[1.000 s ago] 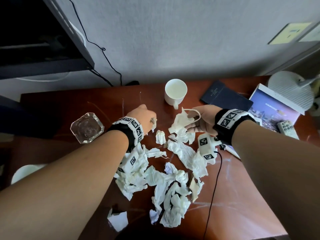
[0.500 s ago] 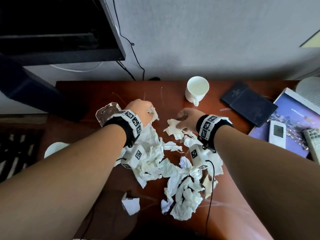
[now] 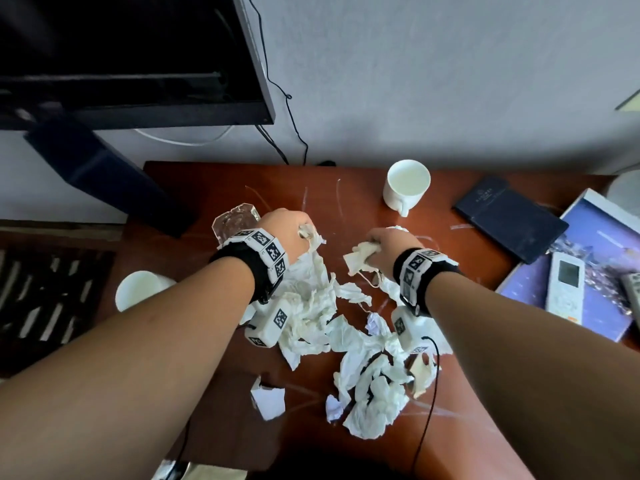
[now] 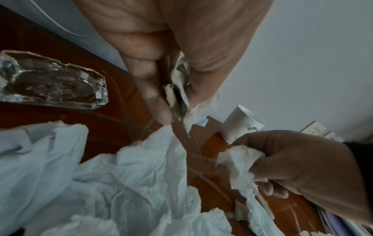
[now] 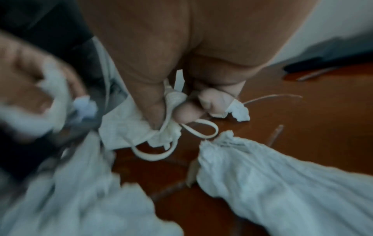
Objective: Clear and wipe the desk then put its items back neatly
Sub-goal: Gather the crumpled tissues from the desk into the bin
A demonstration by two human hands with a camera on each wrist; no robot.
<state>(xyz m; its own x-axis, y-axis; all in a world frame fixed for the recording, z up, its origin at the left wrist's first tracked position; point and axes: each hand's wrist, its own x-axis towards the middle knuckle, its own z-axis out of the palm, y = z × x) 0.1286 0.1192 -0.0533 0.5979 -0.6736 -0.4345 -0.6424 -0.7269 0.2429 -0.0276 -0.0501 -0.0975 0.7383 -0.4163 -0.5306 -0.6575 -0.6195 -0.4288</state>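
Crumpled white tissues [image 3: 349, 337] lie heaped in the middle of the red-brown desk [image 3: 207, 188]. My left hand [image 3: 294, 233] pinches a tissue scrap [image 4: 179, 89] between thumb and fingers, above the left part of the heap. My right hand [image 3: 384, 247] grips a wad of tissue [image 3: 360, 256] with a thin white loop [image 5: 203, 132] hanging from it, just over the desk. A glass ashtray [image 3: 235, 220] sits right behind my left wrist.
A white mug [image 3: 407, 185] stands at the back. A dark notebook [image 3: 509, 221], a magazine [image 3: 595, 244] and a white remote [image 3: 566, 289] lie at the right. A black monitor [image 3: 131, 57] hangs at upper left, a white cup [image 3: 138, 294] below the desk's left edge.
The view has swung left. Both hands have gathered tissue and drawn closer over the heap; my right hand's piece is now bunched in the fist.
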